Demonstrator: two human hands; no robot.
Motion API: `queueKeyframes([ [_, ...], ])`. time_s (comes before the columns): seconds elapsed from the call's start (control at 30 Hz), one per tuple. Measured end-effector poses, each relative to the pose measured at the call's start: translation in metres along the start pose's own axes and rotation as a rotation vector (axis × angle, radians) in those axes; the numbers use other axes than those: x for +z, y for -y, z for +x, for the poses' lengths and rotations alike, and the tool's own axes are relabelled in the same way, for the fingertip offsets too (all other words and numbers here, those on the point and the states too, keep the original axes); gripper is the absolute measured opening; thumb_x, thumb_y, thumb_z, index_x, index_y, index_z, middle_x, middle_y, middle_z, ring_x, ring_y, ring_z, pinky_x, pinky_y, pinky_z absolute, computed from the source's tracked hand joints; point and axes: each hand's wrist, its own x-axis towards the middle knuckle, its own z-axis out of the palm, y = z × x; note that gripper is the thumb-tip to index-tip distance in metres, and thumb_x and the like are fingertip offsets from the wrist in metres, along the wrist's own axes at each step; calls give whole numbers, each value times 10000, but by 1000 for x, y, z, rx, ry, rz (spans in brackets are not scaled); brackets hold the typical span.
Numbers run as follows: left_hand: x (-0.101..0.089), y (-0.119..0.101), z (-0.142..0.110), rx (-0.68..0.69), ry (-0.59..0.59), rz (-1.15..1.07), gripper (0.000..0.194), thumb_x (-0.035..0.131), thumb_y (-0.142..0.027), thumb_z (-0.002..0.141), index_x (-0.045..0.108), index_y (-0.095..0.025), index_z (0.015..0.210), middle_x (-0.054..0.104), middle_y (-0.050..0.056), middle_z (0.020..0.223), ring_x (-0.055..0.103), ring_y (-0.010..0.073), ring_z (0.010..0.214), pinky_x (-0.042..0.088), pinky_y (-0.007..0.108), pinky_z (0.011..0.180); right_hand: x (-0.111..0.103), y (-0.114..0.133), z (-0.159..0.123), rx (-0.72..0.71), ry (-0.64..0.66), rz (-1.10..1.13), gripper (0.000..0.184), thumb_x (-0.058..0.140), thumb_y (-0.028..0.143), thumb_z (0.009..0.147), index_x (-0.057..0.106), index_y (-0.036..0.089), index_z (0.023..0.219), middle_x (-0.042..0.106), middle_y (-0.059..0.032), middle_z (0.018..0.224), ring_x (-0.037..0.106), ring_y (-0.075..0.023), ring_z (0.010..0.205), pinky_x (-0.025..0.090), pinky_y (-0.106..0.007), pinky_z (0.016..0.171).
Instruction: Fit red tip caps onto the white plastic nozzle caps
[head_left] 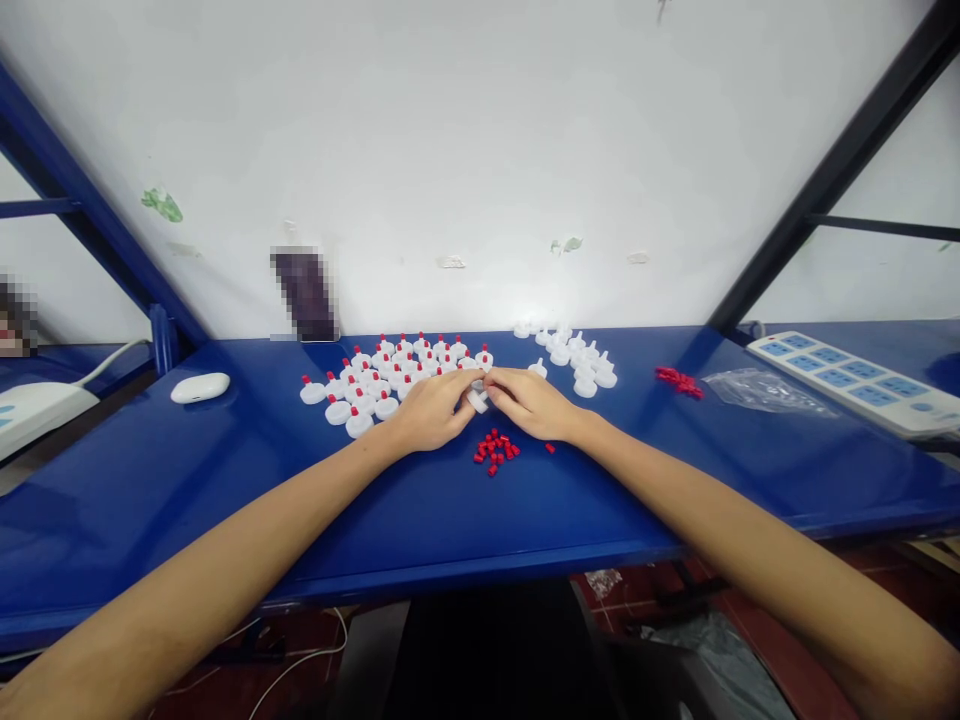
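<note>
A white nozzle cap (478, 400) is held tilted between my two hands above the blue table. The fingers of my left hand (433, 408) are closed around its side. My right hand (531, 402) pinches at its upper end, and the fingertips hide what lies between them. Just in front of the hands lies a small pile of loose red tip caps (495, 450). To the left stand many white nozzle caps with red tips (375, 385), grouped close together. Beyond my right hand are several white nozzle caps without red tips (581, 355).
More red tip caps (679, 382) lie at the right beside a clear plastic bag (765, 390). A white power strip (862, 380) is at the far right. A white earbud case (200, 388) sits on the left, and a phone (306, 295) leans against the wall.
</note>
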Motion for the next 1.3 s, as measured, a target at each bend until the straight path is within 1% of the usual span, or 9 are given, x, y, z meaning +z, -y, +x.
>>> queueKeyframes([
  [0.1,-1,0,-1,18,-75,-6,421,379,-118,893,534,-179,1280,605,94,1145,604,216,971,487,347,854,1,-3,0,45,-2,-30,226,408,270,993,501,189,804,570,-14,757,492,-144,672,345,-274,663],
  [0.33,-4,-3,-3,55,-159,-14,311,364,-198,971,552,-154,1215,606,104,1108,599,215,956,496,352,851,2,-6,0,83,28,-3,287,432,373,1005,533,186,813,542,22,677,466,-116,598,304,-255,607],
  [0.47,-3,-2,-3,145,-134,8,314,402,-226,971,561,-147,1231,606,111,1097,574,228,988,488,369,884,-3,-5,0,126,-60,-120,304,431,336,990,533,187,745,534,14,649,458,-122,585,293,-266,597],
  [0.6,-3,-2,-1,206,-105,52,341,439,-230,959,583,-152,1258,568,135,1173,541,246,1070,464,402,955,-13,-11,-1,169,-187,-329,210,470,277,936,594,184,795,602,-40,777,535,-168,712,345,-286,657],
  [0.73,-3,-2,0,233,-76,92,274,435,-237,969,686,-164,1053,562,129,1152,543,237,1032,464,392,915,-22,-19,-1,307,-300,-482,193,477,276,909,643,181,936,626,-92,988,556,-185,731,357,-309,648],
  [0.83,-4,-4,0,240,-49,162,285,436,-240,965,706,-150,954,574,127,1095,551,229,969,465,375,860,-25,-25,-2,439,-307,-500,214,471,281,902,646,185,981,642,-90,1009,560,-182,708,339,-306,613],
  [0.97,-8,-2,1,200,-22,375,270,463,-240,943,716,-147,937,609,129,1040,562,258,945,451,401,815,-28,-33,-3,541,-221,-550,234,471,297,892,641,174,995,680,-95,926,573,-217,743,293,-307,589],
  [1.13,-15,8,1,186,-79,508,230,501,-232,910,718,-156,896,636,138,1059,568,292,968,441,433,813,-29,-42,-6,456,-69,-461,163,475,231,870,627,172,871,670,-83,842,553,-201,722,293,-299,586],
  [1.3,-16,7,0,170,-156,409,214,478,-219,912,685,-168,916,644,99,927,574,235,859,448,371,770,-22,-35,-4,262,-123,-209,113,489,181,853,601,171,847,631,-48,771,532,-172,687,362,-293,639],
])
